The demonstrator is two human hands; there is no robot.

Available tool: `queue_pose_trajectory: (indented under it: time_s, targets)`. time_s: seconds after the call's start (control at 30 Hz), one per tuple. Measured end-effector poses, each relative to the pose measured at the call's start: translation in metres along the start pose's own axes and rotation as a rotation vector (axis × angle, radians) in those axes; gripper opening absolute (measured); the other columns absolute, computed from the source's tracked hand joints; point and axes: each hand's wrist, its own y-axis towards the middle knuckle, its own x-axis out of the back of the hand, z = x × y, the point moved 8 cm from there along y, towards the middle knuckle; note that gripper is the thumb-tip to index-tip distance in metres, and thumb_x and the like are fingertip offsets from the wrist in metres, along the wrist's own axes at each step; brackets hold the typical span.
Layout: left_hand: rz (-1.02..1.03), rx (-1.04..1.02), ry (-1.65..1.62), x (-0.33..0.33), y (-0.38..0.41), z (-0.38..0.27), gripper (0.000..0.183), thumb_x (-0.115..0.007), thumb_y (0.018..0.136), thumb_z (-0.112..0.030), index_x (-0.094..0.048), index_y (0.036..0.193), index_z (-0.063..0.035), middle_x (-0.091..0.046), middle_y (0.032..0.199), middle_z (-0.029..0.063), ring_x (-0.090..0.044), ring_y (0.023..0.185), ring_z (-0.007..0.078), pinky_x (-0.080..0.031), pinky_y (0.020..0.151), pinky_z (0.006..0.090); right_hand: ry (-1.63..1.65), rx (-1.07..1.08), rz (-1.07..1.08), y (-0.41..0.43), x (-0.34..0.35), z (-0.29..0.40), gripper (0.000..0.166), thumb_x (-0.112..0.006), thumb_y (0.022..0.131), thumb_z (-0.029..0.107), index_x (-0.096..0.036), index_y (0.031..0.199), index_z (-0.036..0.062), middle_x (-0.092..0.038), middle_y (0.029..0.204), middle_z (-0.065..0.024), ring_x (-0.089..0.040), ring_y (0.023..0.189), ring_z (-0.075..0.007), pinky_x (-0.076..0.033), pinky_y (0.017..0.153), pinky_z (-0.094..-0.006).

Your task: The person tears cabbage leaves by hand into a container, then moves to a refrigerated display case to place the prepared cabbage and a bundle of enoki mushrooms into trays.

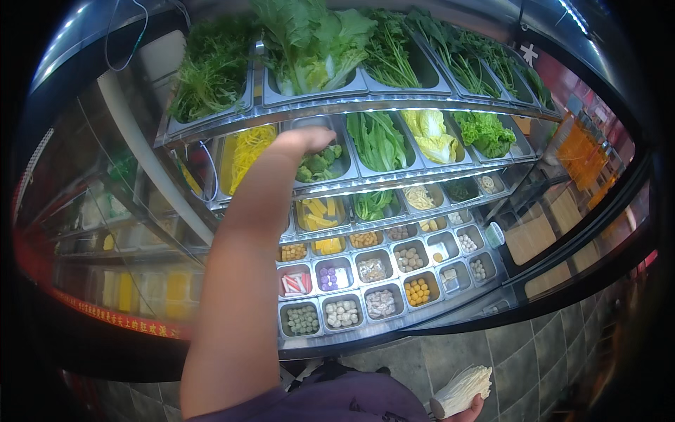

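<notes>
My left hand (311,140) reaches into the steel pan (345,171) of broccoli florets (319,164) on the second shelf; its fingertips are at the upper florets, and whether they grip one cannot be told. Low at the right, my right hand (469,410) holds a bundle of enoki mushrooms (461,393) beside my body, above the floor. Yellow shredded strips (250,153) fill the pan left of the broccoli, and long green lettuce leaves (377,140) lie in the pan to its right.
Leafy greens (316,47) overhang the top shelf. Below the broccoli, shelf edges (369,187) project above small steel pans of balls, crab sticks (296,284) and other foods. A glass door with a dark frame (569,258) stands at the right. A white cable (215,174) hangs at the left.
</notes>
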Motion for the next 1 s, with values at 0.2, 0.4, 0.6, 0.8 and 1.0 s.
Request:
queue_pose_trajectory:
  time_s: [0.2,0.4,0.6,0.8,1.0]
  targets:
    - [0.019,0.007,-0.100,-0.013,-0.005,0.002,0.059,-0.046,0.100,-0.052,-0.065,0.133,-0.0070,-0.065,0.134,0.0156,-0.060,0.123,0.0338,-0.043,0.105,0.0440,0.001,-0.004,0.051,0.001,-0.009,0.001,0.076,-0.070,0.088,0.044,-0.042,0.154,0.0182,-0.050,0.153,-0.0063,-0.047,0.140,-0.0313,-0.038,0.115,-0.0544]
    - [-0.629,-0.103,-0.524,0.045,-0.094,-0.015,0.047,-0.059,0.097,-0.044,-0.073,0.109,-0.0005,-0.074,0.097,0.0168,-0.070,0.092,0.0276,-0.052,0.085,0.0363,-0.054,0.032,0.086,0.012,-0.017,-0.003,0.076,-0.066,0.087,0.047,-0.043,0.153,0.0168,-0.052,0.150,-0.0087,-0.050,0.136,-0.0324,-0.039,0.114,-0.0541]
    - [-0.936,-0.352,-1.053,-0.086,-0.297,-0.071,0.032,-0.056,0.102,-0.024,-0.066,0.084,0.0001,-0.065,0.077,0.0055,-0.060,0.074,0.0132,-0.048,0.070,0.0296,-0.041,0.039,0.186,0.027,-0.050,-0.020,0.074,-0.053,0.090,0.049,-0.040,0.153,0.0129,-0.053,0.147,-0.0116,-0.052,0.132,-0.0362,-0.040,0.113,-0.0546]
    - [-0.007,-0.327,-1.259,-0.281,-0.380,-0.142,0.037,-0.057,0.102,-0.036,-0.059,0.115,-0.0011,-0.059,0.106,0.0068,-0.054,0.101,0.0138,-0.045,0.083,0.0301,0.133,-0.214,0.289,0.042,-0.087,-0.045,0.075,-0.067,0.086,0.037,-0.042,0.150,0.0077,-0.055,0.145,-0.0176,-0.053,0.133,-0.0387,-0.039,0.115,-0.0568]
    - [0.998,-0.424,-1.425,-0.369,-0.435,-0.255,0.099,-0.065,0.095,-0.056,-0.015,0.161,-0.0038,-0.031,0.160,0.0156,-0.033,0.148,0.0273,-0.033,0.117,0.0387,0.232,-0.061,0.292,-0.009,-0.092,-0.024,0.067,-0.068,0.090,0.031,-0.047,0.146,0.0017,-0.061,0.139,-0.0182,-0.061,0.125,-0.0361,-0.046,0.111,-0.0505]
